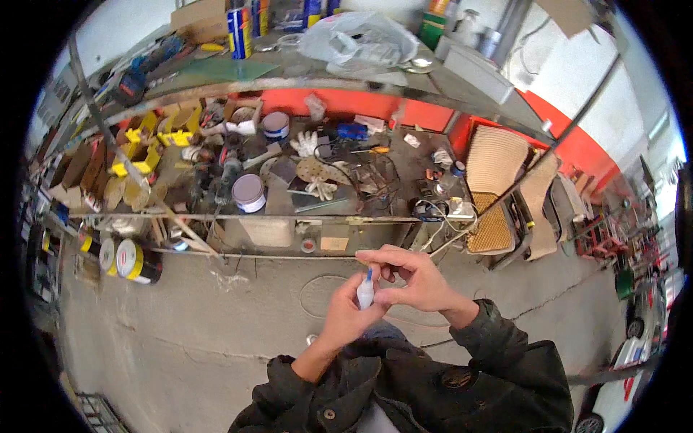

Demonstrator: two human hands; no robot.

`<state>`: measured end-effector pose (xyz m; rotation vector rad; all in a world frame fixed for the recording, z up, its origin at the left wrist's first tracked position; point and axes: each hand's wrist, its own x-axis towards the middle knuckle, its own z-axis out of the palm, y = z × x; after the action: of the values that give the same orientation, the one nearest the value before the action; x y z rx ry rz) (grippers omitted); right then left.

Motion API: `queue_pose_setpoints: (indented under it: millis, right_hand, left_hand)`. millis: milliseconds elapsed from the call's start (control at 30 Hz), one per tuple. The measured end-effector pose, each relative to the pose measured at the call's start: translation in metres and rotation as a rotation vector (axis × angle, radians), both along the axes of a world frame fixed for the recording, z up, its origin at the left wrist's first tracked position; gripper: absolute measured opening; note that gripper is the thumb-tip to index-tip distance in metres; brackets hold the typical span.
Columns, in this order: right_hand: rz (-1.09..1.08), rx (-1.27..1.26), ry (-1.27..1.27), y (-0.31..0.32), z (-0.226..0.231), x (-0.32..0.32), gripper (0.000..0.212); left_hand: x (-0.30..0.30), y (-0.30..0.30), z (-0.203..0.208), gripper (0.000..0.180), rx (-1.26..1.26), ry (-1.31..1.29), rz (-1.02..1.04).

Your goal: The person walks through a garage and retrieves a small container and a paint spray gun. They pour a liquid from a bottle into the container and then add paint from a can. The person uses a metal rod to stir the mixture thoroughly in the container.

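At the near middle, the left hand (pixel 346 312) is closed around a small white bottle (pixel 365 294), while the right hand (pixel 420 282) bends half-open beside it, its hold unclear; squeezing too strongly might spill the contents.

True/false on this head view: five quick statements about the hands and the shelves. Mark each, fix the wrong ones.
1. The left hand holds a small white bottle. True.
2. The bottle's tip is red. False: the tip is blue.
3. A clear plastic bag lies on the top shelf. True.
4. The right hand is down on a shelf. False: the right hand is raised, beside the bottle.
5. A white car is at the left edge of the view. False: the white car is at the lower right.
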<state>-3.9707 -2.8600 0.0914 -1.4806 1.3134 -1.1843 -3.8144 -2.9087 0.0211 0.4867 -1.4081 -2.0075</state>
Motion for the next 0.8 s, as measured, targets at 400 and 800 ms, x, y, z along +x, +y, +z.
queue_pose_setpoints:
  millis: [400,800]
  right_hand:
    - [0.03,-0.018,-0.053,-0.064,-0.042,-0.038,0.013]
    - [-0.037,-0.074,0.209,-0.063,-0.083,-0.009,0.02]
  left_hand:
    - [-0.03,-0.033,-0.022,0.029,0.078,-0.29,0.233]
    - [-0.006,-0.046,-0.062,0.032,-0.093,-0.403,0.252]
